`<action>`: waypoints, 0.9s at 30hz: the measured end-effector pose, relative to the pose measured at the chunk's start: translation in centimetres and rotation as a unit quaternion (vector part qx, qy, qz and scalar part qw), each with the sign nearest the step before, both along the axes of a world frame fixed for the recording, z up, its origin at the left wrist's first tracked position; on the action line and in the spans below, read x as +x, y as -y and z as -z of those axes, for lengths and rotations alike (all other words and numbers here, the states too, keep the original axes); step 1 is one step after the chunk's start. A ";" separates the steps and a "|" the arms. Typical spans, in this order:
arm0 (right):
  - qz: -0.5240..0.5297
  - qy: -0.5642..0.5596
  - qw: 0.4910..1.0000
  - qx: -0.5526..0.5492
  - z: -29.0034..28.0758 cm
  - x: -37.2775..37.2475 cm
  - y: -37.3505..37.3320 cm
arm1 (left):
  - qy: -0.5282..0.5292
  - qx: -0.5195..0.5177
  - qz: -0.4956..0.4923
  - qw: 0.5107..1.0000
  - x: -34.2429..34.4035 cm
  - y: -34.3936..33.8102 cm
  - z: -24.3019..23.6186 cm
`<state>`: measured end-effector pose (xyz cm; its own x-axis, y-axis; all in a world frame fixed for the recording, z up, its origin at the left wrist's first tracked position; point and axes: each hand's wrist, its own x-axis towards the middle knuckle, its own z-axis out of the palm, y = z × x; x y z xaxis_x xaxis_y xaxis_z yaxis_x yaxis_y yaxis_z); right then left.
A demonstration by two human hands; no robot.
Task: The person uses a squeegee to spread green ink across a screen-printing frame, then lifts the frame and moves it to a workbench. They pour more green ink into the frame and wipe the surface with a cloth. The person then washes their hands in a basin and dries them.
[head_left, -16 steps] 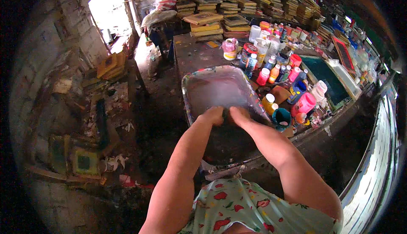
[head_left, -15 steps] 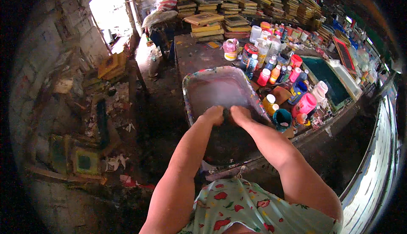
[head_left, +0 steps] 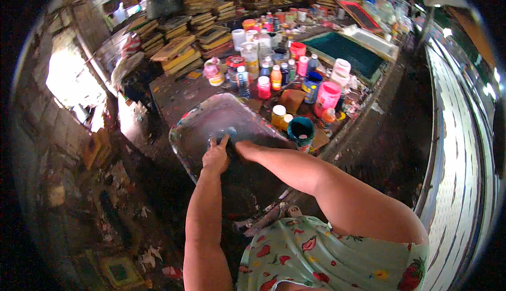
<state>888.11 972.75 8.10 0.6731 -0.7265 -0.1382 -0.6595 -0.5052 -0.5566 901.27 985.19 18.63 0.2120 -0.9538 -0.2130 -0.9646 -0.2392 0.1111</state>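
Both hands are down in a paint-stained rectangular tub (head_left: pixel 176 142) with murky greyish water. My left hand (head_left: pixel 215 156) is near the tub's middle, with at least two fingers stretched forward and apart; no held thing is visible in it. Close beside it is my right hand (head_left: pixel 245 150), palm turned down, its fingers dipping out of sight into the dark water. Just ahead of the left fingertips lies a small pale bluish patch (head_left: pixel 230 132), too blurred to tell whether it is an object or splashed water.
Right of the tub stand a dark teal container (head_left: pixel 301 130), a pink bottle (head_left: pixel 328 96) and several paint bottles and jars. A teal-meshed framed screen (head_left: pixel 345 54) lies beyond them. Stacked wooden frames (head_left: pixel 176 54) fill the back. Littered floor and frames lie at left.
The view has swung right, so the tub appears farther left. My left hand's fingers now stretch forward, where before both hands were curled close together in the water.
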 end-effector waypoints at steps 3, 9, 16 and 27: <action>0.008 -0.003 1.000 0.000 -2.3 0.0 -2.4 | 0.012 0.003 0.071 0.997 0.2 -1.1 1.3; 0.024 0.018 1.000 0.009 -6.7 -0.4 -3.7 | -0.157 0.000 0.021 0.987 -1.7 -0.7 1.3; -0.031 0.069 0.997 -0.017 -5.7 0.9 -3.1 | -0.033 0.013 -0.020 0.999 0.2 -0.3 1.5; -0.075 -0.137 0.965 -0.210 -8.2 -0.9 -6.1 | 0.069 0.049 -0.071 0.994 -1.1 -1.1 -0.7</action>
<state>887.18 978.88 16.34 0.7551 -0.6544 -0.0406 -0.6548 -0.7496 -0.0963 900.16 986.31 19.31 0.3765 -0.8884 -0.2626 -0.9248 -0.3772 -0.0496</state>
